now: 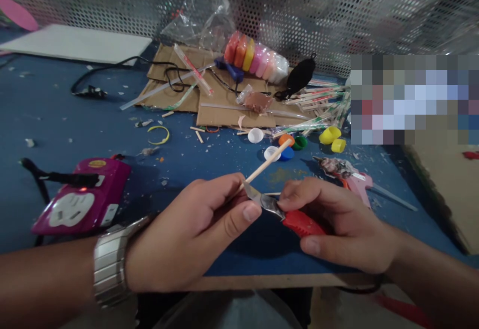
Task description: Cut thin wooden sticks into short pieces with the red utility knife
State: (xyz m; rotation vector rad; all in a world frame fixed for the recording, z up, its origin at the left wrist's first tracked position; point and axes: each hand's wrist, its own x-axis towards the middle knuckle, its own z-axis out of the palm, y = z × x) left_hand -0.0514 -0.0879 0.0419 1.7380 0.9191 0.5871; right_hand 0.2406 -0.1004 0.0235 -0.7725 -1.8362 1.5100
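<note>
My left hand is closed around a thin wooden stick, which points up and to the right. In my right hand is a knife with a red handle. The knife's metal blade lies against the stick near my left fingertips. Part of another thin stick shows behind the blade; where its ends are I cannot make out. Just beyond the held stick's tip lie an orange cap, a green cap, a blue cap and white caps.
At the left sits a purple power strip with a plug in it. A pink glue gun lies right of my hands. Behind are cardboard, wrapped chopsticks, coloured clay packs and a white board. Yellow caps lie nearby.
</note>
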